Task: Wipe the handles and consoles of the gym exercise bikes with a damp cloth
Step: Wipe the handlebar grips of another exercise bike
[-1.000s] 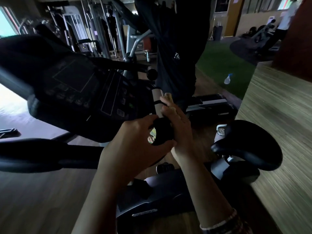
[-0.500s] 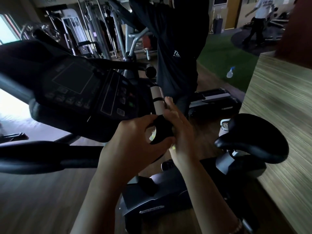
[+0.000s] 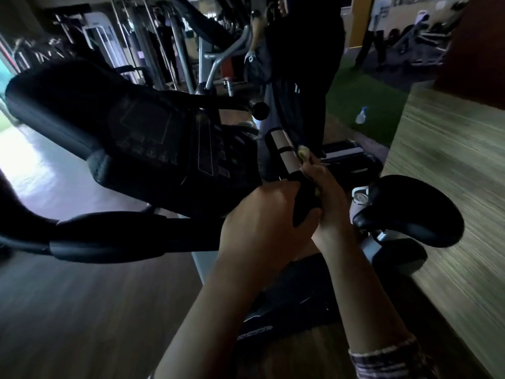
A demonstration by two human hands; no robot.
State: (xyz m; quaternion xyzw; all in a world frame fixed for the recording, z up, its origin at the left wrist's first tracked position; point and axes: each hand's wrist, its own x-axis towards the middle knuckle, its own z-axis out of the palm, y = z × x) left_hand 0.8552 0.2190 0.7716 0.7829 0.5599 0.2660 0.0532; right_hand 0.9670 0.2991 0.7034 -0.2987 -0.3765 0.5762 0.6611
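Your left hand (image 3: 262, 217) curls around the black end of the bike's handle (image 3: 287, 157). Your right hand (image 3: 332, 198) presses a yellowish cloth (image 3: 304, 154) against that handle's right side, fingers wrapped on it. The console (image 3: 164, 138) sits just left; the saddle (image 3: 410, 212) is close right, before the wooden counter (image 3: 451, 165).

A spray bottle (image 3: 361, 115) stands on green turf (image 3: 363, 99) near weight machines (image 3: 95, 39).
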